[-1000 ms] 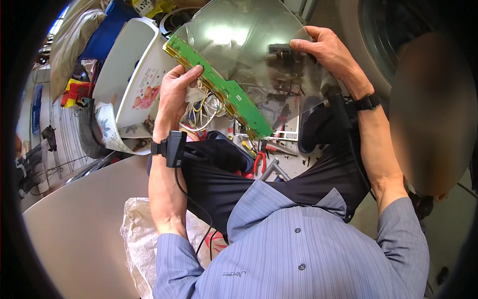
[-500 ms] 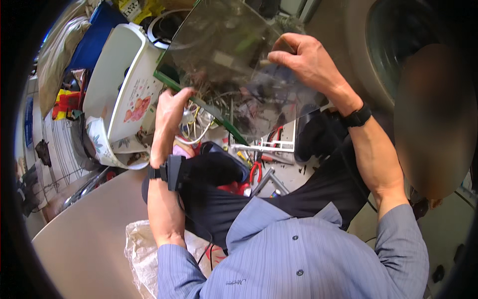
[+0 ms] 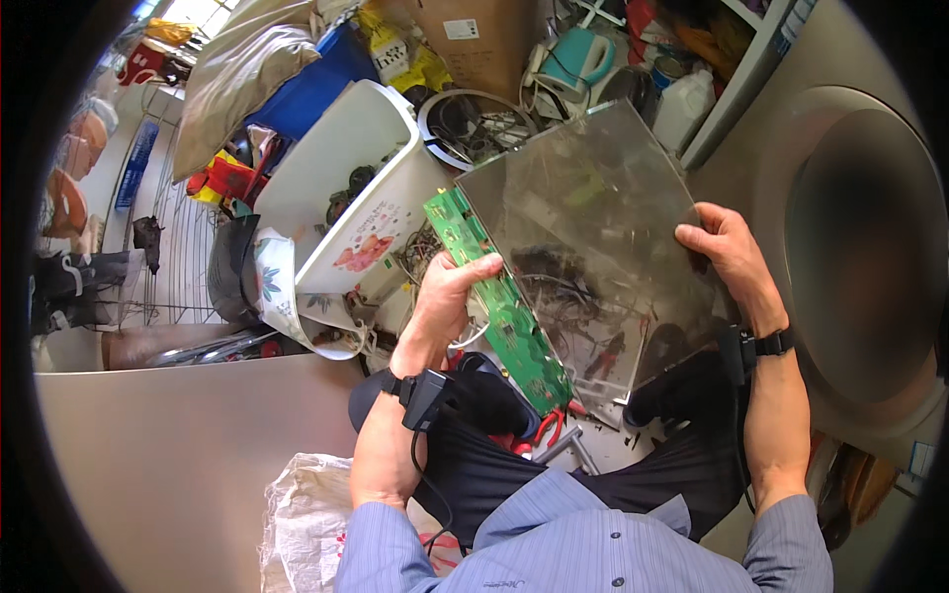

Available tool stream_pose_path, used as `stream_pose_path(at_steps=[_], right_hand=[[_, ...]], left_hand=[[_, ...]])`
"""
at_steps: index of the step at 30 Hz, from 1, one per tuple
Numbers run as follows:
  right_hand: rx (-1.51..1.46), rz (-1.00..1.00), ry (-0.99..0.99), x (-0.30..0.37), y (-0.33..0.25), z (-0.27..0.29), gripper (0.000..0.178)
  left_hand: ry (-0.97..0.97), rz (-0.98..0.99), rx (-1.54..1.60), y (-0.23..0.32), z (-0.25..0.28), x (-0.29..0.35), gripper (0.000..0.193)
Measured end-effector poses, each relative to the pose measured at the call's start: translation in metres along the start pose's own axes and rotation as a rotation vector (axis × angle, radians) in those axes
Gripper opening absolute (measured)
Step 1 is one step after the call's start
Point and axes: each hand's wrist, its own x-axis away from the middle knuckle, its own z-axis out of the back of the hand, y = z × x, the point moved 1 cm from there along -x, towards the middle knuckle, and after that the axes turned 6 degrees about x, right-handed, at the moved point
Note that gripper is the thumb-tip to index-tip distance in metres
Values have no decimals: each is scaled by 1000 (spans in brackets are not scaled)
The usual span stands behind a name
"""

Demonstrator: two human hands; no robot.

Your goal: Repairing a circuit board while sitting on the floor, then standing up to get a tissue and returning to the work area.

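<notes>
A thin, see-through dark LCD panel (image 3: 603, 212) hangs tilted in front of my body, above my knees. Along its left edge runs a long green circuit board (image 3: 524, 346), whose face shows. My left hand (image 3: 445, 296) grips the board near its middle, thumb on top and fingers hidden beneath. The panel's right edge is pinched by my right hand (image 3: 732, 255), with the thumb over the surface. Loose cables and floor clutter show dimly through the panel. Below its lower corner lie red-handled pliers (image 3: 550, 427) and a grey metal tube piece (image 3: 565, 447).
At the left stands a tilted white bin (image 3: 381, 124) with dark things inside, beside a blue basin (image 3: 321, 84). A teal kettle (image 3: 578, 64) and a cardboard box (image 3: 474, 44) are at the back. A front-loading washing machine (image 3: 776, 188) is close on my right.
The panel has come down and rightward in view, turning so the board's green face shows. My right hand has shifted from over the panel to its right edge; my left still holds the board.
</notes>
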Motion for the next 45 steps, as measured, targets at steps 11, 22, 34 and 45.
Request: stream_pose_path(at_steps=[11, 22, 34, 45], right_hand=[[35, -138, -145, -4, 1, -19, 25], [-73, -71, 41, -6, -5, -21, 23], [-84, 42, 203, 0, -1, -26, 23], [34, 91, 220, 13, -10, -45, 21]], left_hand=[[-103, -69, 135, 8, -10, 21, 14], [85, -29, 219, 8, -12, 14, 16], [367, -543, -16, 24, 14, 4, 34], [315, -1009, -1123, -6, -46, -11, 18]])
